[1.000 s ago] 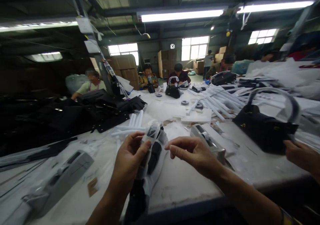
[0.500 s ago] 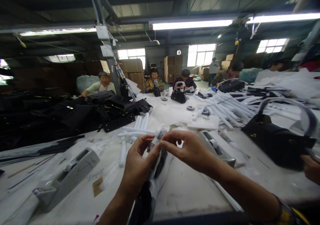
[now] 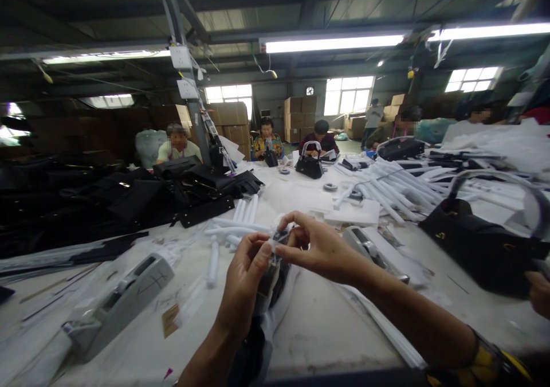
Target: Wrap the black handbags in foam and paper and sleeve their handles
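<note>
At the middle of the table edge, my left hand pinches clear plastic wrapping between thumb and fingers. My right hand is closed on the same wrapping from the other side, its index finger arched over the top. Below the fingers runs a dark piece with a pale sleeve, perhaps a bag handle, leading down to black material at the bottom of the view. My left hand and forearm hide part of it. Exactly how the wrapping meets the dark piece is hidden by my fingers.
Grey tape dispensers stand left and right of my hands. Black bag pieces pile up at left. White foam tubes lie at back right. A co-worker's hand touches a black handbag. Several people sit across the table.
My right hand has risen slightly, and its index finger now arches over the wrapping. My left hand stays pinched in nearly the same place. The whole view has shifted a little.
</note>
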Demonstrator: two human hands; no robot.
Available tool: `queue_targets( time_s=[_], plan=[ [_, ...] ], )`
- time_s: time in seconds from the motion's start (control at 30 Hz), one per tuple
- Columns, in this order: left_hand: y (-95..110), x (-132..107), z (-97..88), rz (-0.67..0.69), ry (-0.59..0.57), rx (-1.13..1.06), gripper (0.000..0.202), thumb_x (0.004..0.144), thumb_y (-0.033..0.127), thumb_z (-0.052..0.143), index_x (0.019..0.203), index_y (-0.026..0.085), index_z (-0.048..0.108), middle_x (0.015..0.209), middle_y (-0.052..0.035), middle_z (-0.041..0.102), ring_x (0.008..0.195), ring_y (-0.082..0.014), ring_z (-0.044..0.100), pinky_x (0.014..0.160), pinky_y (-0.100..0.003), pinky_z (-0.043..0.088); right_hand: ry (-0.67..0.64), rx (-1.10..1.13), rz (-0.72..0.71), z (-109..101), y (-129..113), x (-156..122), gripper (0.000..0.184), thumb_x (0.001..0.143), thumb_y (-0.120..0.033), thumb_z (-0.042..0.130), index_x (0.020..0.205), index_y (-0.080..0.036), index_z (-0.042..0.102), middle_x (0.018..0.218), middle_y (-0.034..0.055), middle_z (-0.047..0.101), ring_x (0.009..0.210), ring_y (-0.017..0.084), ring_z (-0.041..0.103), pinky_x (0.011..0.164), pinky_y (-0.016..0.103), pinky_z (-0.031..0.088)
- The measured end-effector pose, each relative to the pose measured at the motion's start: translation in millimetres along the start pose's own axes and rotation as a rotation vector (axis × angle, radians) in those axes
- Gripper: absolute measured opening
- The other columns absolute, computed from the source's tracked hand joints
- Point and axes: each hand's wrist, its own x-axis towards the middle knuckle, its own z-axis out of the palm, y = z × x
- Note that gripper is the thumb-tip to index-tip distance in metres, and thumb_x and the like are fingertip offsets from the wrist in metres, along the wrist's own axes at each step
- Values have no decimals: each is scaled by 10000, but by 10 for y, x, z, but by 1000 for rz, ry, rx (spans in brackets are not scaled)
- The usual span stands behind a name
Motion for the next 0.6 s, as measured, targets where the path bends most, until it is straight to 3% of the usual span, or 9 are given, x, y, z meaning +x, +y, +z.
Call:
queue_targets(
  time_s=[0.1, 0.23, 0.37, 0.5, 0.6],
  plan=[
    [4, 17, 26, -21, 43, 58, 443, 766, 527, 751, 1045, 235, 569, 898, -18, 690, 697, -154, 632, 574, -229, 437, -9, 7, -24, -5, 22, -3, 272, 845, -331, 713, 1024, -197, 557, 644, -52, 627, 579, 112, 568, 535, 194, 403],
    [15, 38, 8, -35, 21, 32, 392, 794, 484, 741, 1029, 216, 576, 875, -29, 695, 730, -166, 661, 620, -240, 474, -39, -17, -45, -59, -17, -65, 214, 876, -283, 672, 1044, -198, 571, 694, -34, 681, 626, 117, 597, 573, 198, 421],
    [7, 29, -5, 31, 42, 102, 360, 809, 460, 735, 1020, 207, 590, 919, -34, 705, 798, -167, 666, 662, -237, 484, -63, 40, 34, -129, -27, -150, 176, 892, -237, 615, 1048, -209, 537, 812, -7, 754, 581, 99, 550, 554, 198, 403],
    [-18, 27, -12, 93, 67, 185, 359, 809, 467, 734, 1012, 201, 607, 967, -44, 706, 868, -174, 660, 716, -244, 493, -63, 104, 122, -181, 130, -187, 131, 902, -270, 582, 1005, -202, 540, 850, 9, 756, 466, 75, 412, 453, 204, 304],
    [-22, 39, -32, 97, 103, 191, 379, 797, 473, 745, 1026, 201, 614, 947, -39, 706, 852, -167, 659, 725, -245, 501, -57, 96, 136, -197, 289, -212, 167, 912, -317, 585, 989, -174, 624, 868, 34, 744, 518, 86, 453, 491, 217, 334]
  ],
)
